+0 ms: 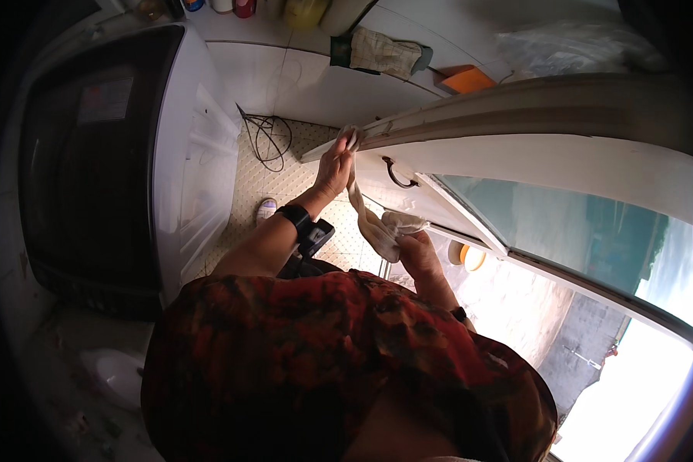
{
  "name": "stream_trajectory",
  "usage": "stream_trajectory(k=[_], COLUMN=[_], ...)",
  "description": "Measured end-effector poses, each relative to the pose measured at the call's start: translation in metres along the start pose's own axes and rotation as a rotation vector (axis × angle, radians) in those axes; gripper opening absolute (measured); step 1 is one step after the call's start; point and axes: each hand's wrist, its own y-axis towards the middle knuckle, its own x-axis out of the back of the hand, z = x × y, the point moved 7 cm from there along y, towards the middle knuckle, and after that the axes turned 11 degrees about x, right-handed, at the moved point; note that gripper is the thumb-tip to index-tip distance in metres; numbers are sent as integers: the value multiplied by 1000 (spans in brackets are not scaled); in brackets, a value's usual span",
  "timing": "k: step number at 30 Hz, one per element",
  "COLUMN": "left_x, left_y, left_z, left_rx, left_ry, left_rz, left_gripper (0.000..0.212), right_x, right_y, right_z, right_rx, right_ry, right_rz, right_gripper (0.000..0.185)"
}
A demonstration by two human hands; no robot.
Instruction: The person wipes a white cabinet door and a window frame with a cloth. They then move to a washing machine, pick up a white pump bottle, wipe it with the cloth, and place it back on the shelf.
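A pale cloth (372, 230) stretches, loosely twisted, between my two hands. The upper end is in my left hand (335, 164), which rests against the near edge of a white door (375, 167) and presses the cloth there. My right hand (420, 254) grips the lower, bunched end, closer to my body. A dark curved handle (398, 175) is fixed to the door, right of my left hand. The door's glass pane (560, 225) lies farther right.
A top-loading washing machine (92, 173) with a dark lid stands at left. A black cable (268, 144) lies coiled on the patterned tile floor (254, 179). Behind the door, a ledge bears a checked cloth (388, 53) and an orange object (468, 79). Bright light comes through the doorway at right.
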Motion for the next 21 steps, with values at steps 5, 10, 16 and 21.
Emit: stream_trajectory(k=[5,10,16,21], left_x=[-5,23,33,58], left_y=[23,10,-7,-15], left_z=[85,69,15,-11], left_rx=[387,675,577,543], left_ry=[-510,-1263,-1632,-1317], left_rz=[127,169,527,273], left_gripper=[28,24,29,28], right_x=[2,-1,23,45], right_y=[-1,-12,-33,-42], right_z=[-6,-5,-20,-19], right_rx=[40,83,133,178], right_ry=[-2,53,164,281], right_rz=[9,27,-4,65], right_gripper=[42,44,46,50])
